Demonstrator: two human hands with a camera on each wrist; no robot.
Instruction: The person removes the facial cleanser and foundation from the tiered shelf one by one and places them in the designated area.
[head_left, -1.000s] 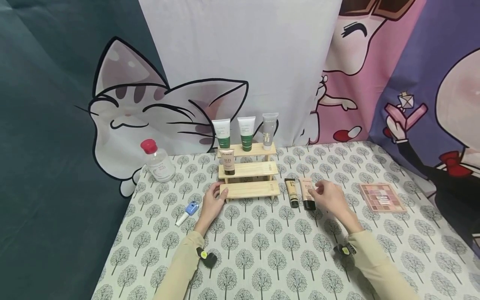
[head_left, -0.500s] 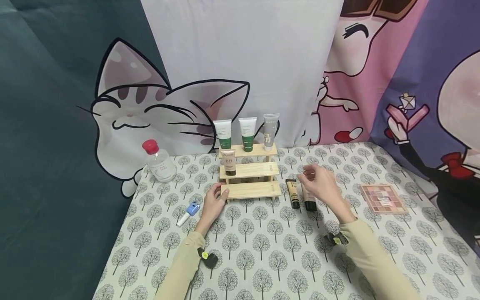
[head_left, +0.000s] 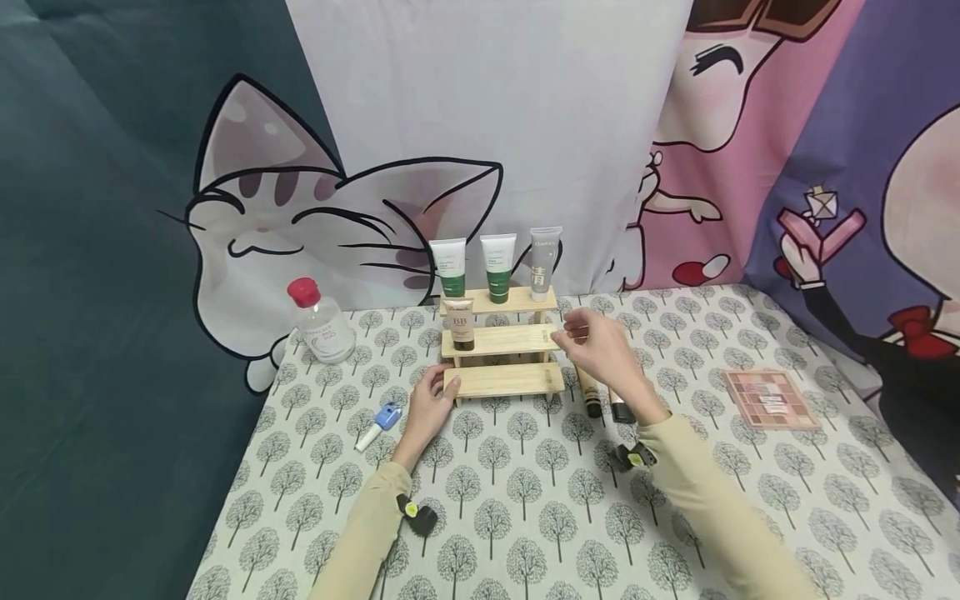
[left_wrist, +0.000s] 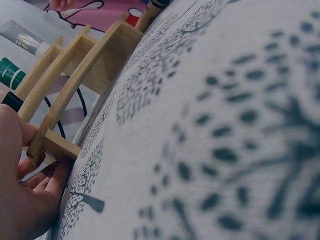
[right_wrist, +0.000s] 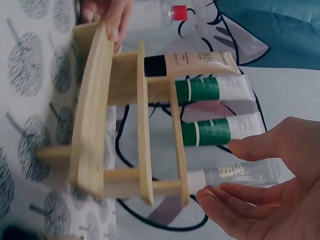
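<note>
A three-step wooden rack (head_left: 510, 381) stands mid-table. My left hand (head_left: 427, 412) holds the left end of its lowest step; in the left wrist view, thumb and fingers (left_wrist: 52, 180) close around that end. On the top step stand two white-and-green tubes (head_left: 498, 268) and a grey tube (head_left: 545, 265). A beige BB cream tube (head_left: 461, 323) with a black cap stands at the middle step's left. My right hand (head_left: 606, 354) hovers by the middle step's right end, holding nothing. In the right wrist view, its thumb and fingers are apart, overlapping the grey tube (right_wrist: 242, 171).
Partly behind my right hand lie a gold tube (head_left: 589, 393) and another black-capped tube (head_left: 621, 410). A blue-and-white small bottle (head_left: 378, 425) lies left of the rack, a red-capped clear bottle (head_left: 324, 325) stands farther back, and a makeup palette (head_left: 771, 400) lies far right.
My right hand has left the lying BB cream tube, lifting and moving left to the rack's right side without it. My left hand has stayed on the rack.
</note>
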